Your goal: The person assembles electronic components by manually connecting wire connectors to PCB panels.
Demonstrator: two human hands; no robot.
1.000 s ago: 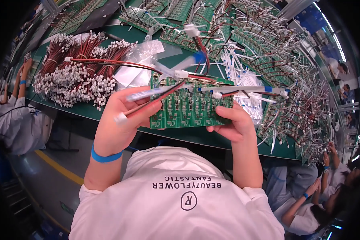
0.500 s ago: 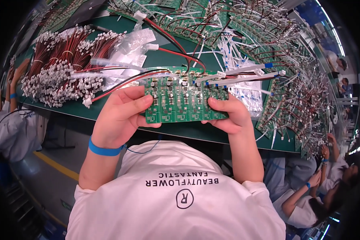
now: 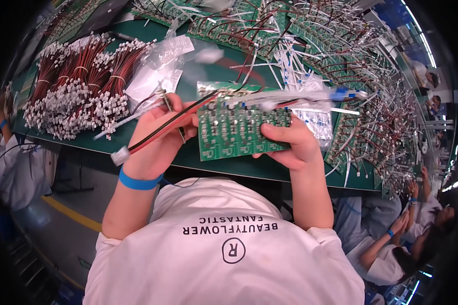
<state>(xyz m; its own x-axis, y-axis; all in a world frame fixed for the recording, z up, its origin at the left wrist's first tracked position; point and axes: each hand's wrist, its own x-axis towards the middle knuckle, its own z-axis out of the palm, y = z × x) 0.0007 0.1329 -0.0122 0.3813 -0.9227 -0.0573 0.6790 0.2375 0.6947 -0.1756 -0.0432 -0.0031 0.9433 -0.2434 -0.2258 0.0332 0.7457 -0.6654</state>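
In front of me a green circuit board panel (image 3: 231, 134) is held at its right end by my right hand (image 3: 292, 140), thumb on top and fingers below. Red-black wires and white flat cables (image 3: 300, 96) run off its far edge, partly blurred. Just left of the panel, my left hand (image 3: 155, 134) is closed on a narrow circuit board strip (image 3: 168, 103), seen nearly edge-on and apart from the panel. A red-black wire (image 3: 160, 129) with a white connector (image 3: 120, 156) crosses over the left hand. A blue band (image 3: 137, 182) circles my left wrist.
Bundled red-black wires with white connectors (image 3: 81, 96) lie at the left on the green table (image 3: 104, 145). Clear plastic bags (image 3: 158, 66) sit beside them. Many wired circuit boards (image 3: 361, 127) cover the far and right sides. Other people (image 3: 392, 239) are at right and left.
A narrow strip has come off the panel's left end and is now in my left hand, tilted upright. The rest of the panel stays in my right hand, and its wires have swung.
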